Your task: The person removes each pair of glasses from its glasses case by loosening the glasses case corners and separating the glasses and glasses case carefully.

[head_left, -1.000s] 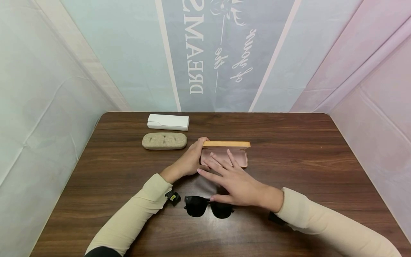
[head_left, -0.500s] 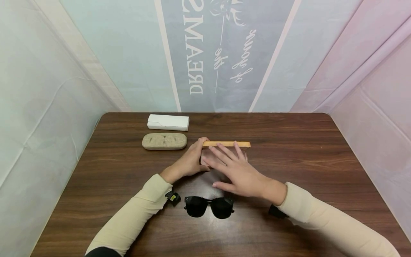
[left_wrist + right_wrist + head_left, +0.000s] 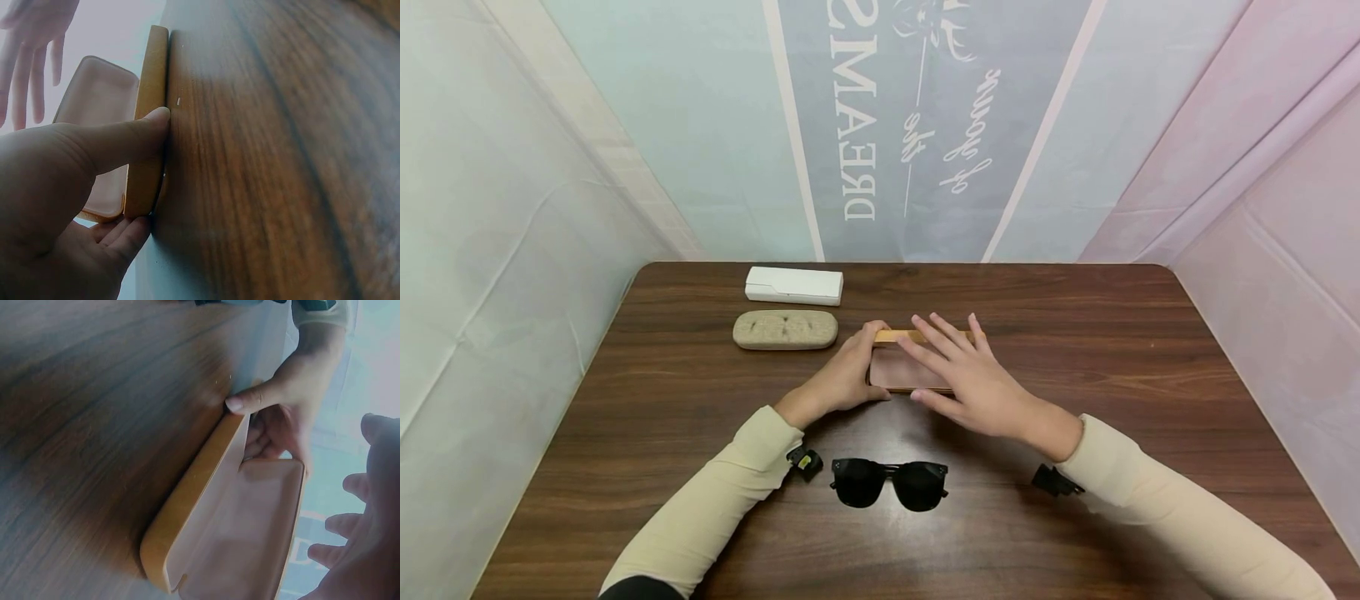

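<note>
A yellow-tan glasses case (image 3: 901, 369) with a pink lining stands with its lid raised, mid-table in the head view. My left hand (image 3: 847, 367) grips its left end, thumb on the front wall and fingers round the back, as the case (image 3: 147, 103) in the left wrist view shows. Over the right part of the case hovers my right hand (image 3: 981, 386), fingers spread and holding nothing. The right wrist view shows the lining of the case (image 3: 250, 512) bare. Folded black sunglasses (image 3: 859, 483) lie on the table nearer to me.
Left of the open case rests a beige fabric glasses case (image 3: 785, 330), closed. Behind it is a white glasses case (image 3: 793, 287), also closed. The wooden table (image 3: 1075, 333) reaches to printed cloth hangings (image 3: 722, 150) at the back and sides.
My right hand has moved from beside the sunglasses, forward and to the right, up over the case's lid edge. My left hand keeps its grip in place.
</note>
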`<state>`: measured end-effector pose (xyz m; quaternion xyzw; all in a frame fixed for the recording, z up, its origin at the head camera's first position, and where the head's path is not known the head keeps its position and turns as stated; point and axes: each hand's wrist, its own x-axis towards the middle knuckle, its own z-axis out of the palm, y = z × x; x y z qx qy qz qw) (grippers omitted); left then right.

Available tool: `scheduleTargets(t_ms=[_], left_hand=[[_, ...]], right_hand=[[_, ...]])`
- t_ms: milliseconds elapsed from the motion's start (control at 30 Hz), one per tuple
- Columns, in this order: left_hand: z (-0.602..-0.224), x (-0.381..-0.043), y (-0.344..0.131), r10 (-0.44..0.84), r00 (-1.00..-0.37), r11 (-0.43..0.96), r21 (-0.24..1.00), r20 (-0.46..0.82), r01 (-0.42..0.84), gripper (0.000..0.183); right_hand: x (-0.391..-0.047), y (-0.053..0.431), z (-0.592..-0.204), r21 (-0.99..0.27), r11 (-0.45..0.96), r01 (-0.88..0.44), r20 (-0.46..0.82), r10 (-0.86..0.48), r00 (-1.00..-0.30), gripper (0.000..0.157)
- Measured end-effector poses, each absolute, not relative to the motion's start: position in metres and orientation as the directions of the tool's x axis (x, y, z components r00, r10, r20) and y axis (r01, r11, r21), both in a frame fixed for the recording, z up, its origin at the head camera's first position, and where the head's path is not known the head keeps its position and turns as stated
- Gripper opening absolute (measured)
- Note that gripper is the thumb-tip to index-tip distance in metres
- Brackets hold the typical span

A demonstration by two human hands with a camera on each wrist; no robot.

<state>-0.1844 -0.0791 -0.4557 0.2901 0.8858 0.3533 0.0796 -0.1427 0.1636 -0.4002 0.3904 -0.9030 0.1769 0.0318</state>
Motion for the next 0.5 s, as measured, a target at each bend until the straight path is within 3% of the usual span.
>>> scheduleTargets(t_ms=[500], left_hand=[[-0.456, -0.184, -0.079, 0.559, -0.828, 0.605, 0.659, 0.048, 0.447, 0.095]], right_hand=[[-0.158, 0.176, -0.403, -0.405, 0.685, -0.606, 0.187, -0.586, -0.788, 0.062]])
